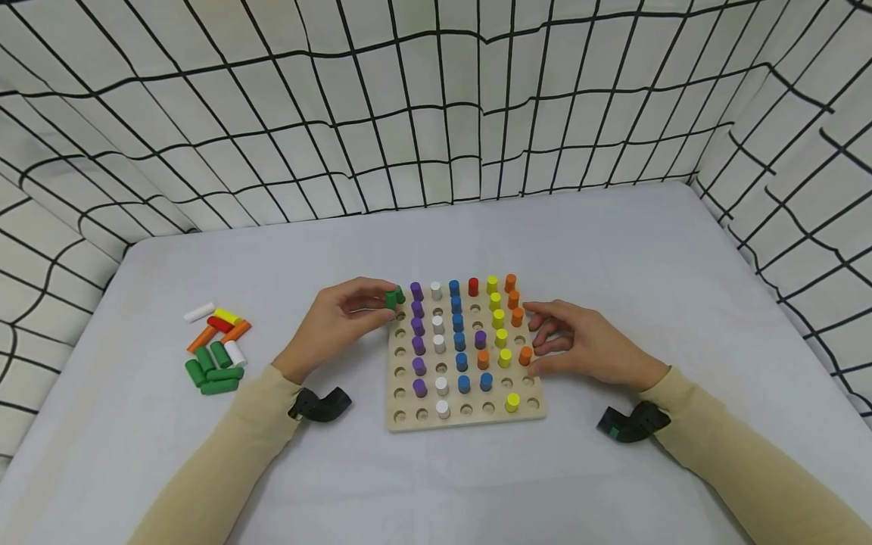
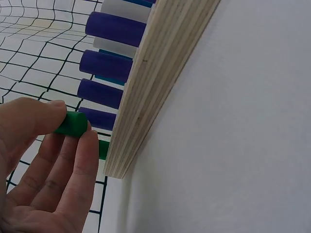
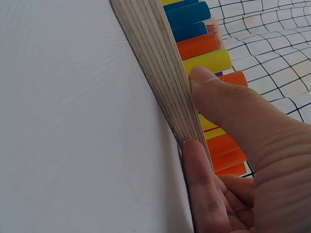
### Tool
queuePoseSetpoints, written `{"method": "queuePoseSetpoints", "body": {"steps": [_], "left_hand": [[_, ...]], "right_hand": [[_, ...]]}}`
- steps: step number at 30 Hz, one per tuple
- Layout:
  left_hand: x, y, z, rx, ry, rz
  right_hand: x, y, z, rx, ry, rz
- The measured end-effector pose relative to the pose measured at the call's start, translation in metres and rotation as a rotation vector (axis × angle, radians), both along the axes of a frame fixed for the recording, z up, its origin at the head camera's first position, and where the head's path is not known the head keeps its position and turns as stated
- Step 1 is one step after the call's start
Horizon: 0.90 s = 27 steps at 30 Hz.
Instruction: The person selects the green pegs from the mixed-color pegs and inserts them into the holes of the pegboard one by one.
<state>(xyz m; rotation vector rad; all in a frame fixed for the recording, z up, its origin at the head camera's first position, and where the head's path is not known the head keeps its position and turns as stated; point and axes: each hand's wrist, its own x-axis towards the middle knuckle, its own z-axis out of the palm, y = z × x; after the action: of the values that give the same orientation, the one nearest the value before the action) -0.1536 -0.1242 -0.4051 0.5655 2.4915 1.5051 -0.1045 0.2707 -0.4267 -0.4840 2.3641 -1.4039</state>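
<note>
A wooden pegboard [image 1: 409, 420] lies on the grey table, with purple, white, blue, yellow, orange and red pegs standing in its holes. My left hand [image 1: 344, 314] pinches a green peg [image 1: 392, 297] at the board's far left corner; another green peg [image 2: 103, 149] stands in the corner hole beside it. In the left wrist view the held green peg [image 2: 73, 123] sits between thumb and fingertips, just off the board's edge [image 2: 146, 87]. My right hand [image 1: 582, 344] rests against the board's right edge [image 3: 165, 82], thumb over the top and fingers along the side, next to orange pegs [image 1: 524, 354].
A heap of loose pegs [image 1: 216, 350], green, orange, red, yellow and white, lies on the table at the left. Checked fabric walls [image 1: 436, 106] enclose the table at the back and both sides. Bare grey tabletop [image 1: 613, 242] spreads behind the board.
</note>
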Motion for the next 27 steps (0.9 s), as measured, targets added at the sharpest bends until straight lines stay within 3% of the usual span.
{"method": "queuePoseSetpoints", "body": {"steps": [8,27], "left_hand": [[0.002,0.002,-0.006,0.035,-0.014,-0.002],[0.004,0.007,-0.014,0.147,0.085,0.049]], "right_hand": [[0.000,-0.001,-0.001,0.024,0.006,-0.002],[0.001,0.000,0.002,0.038,0.017,0.002]]}}
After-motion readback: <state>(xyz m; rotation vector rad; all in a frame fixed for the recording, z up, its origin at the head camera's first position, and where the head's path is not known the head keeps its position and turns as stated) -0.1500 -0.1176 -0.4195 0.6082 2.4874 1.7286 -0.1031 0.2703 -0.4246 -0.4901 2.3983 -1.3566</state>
